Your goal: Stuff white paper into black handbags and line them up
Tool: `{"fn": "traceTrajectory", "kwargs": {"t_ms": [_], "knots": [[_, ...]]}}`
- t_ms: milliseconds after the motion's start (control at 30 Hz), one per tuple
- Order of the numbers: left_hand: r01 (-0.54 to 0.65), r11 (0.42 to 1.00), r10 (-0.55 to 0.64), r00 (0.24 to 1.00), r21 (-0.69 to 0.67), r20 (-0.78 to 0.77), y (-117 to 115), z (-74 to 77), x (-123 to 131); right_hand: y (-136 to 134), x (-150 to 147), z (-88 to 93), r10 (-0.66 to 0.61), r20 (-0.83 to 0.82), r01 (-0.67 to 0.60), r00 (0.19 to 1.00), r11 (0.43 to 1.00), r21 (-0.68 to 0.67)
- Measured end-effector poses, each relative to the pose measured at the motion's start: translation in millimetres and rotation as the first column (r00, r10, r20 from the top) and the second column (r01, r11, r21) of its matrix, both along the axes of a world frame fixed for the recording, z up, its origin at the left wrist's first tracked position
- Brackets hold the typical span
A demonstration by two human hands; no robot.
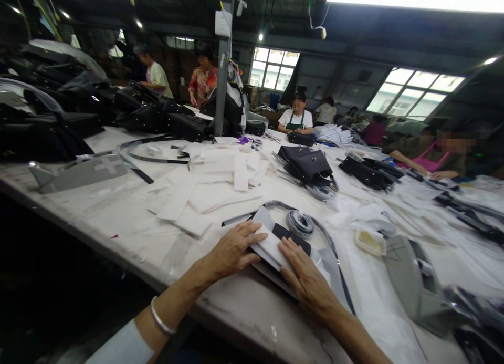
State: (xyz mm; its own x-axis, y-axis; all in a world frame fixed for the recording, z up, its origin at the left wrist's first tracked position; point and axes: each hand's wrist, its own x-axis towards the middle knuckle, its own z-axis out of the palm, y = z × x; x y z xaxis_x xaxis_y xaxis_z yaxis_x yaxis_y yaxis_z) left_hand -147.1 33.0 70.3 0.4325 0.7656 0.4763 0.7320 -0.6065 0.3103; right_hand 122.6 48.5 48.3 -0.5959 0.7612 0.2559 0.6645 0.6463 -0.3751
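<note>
My left hand (235,250) lies on the near left part of a white folded sheet (271,247), fingers stretched out over it and thumb along the near edge. Across the right part of the same sheet, my right hand (305,277) rests with straight, slightly spread fingers. Beneath the sheet is a dark flat piece, perhaps a bag, mostly hidden by the hands. A black panel (292,238) shows just beyond the sheet. Behind it lies a coiled strap in clear wrapping (300,224). A long wrapped strap (328,238) curves around the right side.
White paper sheets (220,167) are scattered over the table (129,217). A grey tape dispenser (419,285) and a small plastic tub (370,242) stand at right; another dispenser (82,172) is at left. Black handbags (309,167) sit beyond, more piled left. Several co-workers sit or stand around.
</note>
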Motion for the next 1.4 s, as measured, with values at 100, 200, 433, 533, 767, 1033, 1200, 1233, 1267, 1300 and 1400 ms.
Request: {"fn": "traceTrajectory", "kwargs": {"t_ms": [100,200,433,533,767,1033,1200,1233,1267,1300,1400], "knots": [[-0.072,0.997,0.071,0.997,0.015,0.038,-17,-16.1,15,-2,-2,7.7,0.043,0.037,-0.044,0.998,0.999,0.027],[-0.159,0.984,0.154,0.986,0.076,0.069,-50,-29.0,39,-13,-6,10.5,0.118,0.068,-0.122,0.991,0.991,0.055],[-0.175,0.974,0.172,0.985,0.143,0.032,-72,-17.7,43,-30,-10,-0.5,0.154,0.033,-0.157,0.988,0.978,0.136],[-0.070,0.959,0.059,0.997,0.276,0.048,-64,-8.4,37,-29,-10,0.5,0.133,0.003,-0.132,0.991,0.985,0.111],[0.011,0.955,-0.086,0.966,0.296,0.243,-61,-6.5,36,-34,-18,11.4,-0.027,-0.031,0.029,0.999,0.996,0.080],[-0.111,0.993,0.089,0.910,0.030,0.405,-63,-6.9,40,-34,-26,19.6,-0.125,-0.075,0.132,0.989,0.987,0.095],[-0.170,0.976,0.097,0.899,0.136,0.427,-56,-6.6,48,-29,-26,17.2,-0.154,-0.025,0.156,0.988,0.980,0.121],[-0.169,0.970,0.083,0.907,0.175,0.412,-55,-5.7,49,-28,-25,16.7,-0.149,-0.030,0.151,0.988,0.981,0.119],[-0.165,0.964,0.071,0.914,0.207,0.399,-54,-5.0,49,-27,-24,16.3,-0.147,-0.045,0.152,0.988,0.981,0.122],[-0.160,0.961,0.061,0.919,0.226,0.389,-52,-4.6,50,-26,-23,15.8,-0.151,-0.067,0.159,0.986,0.979,0.129],[-0.151,0.959,0.053,0.927,0.241,0.371,-51,-6.6,47,-27,-23,13.6,-0.183,-0.108,0.201,0.977,0.963,0.182]]}}
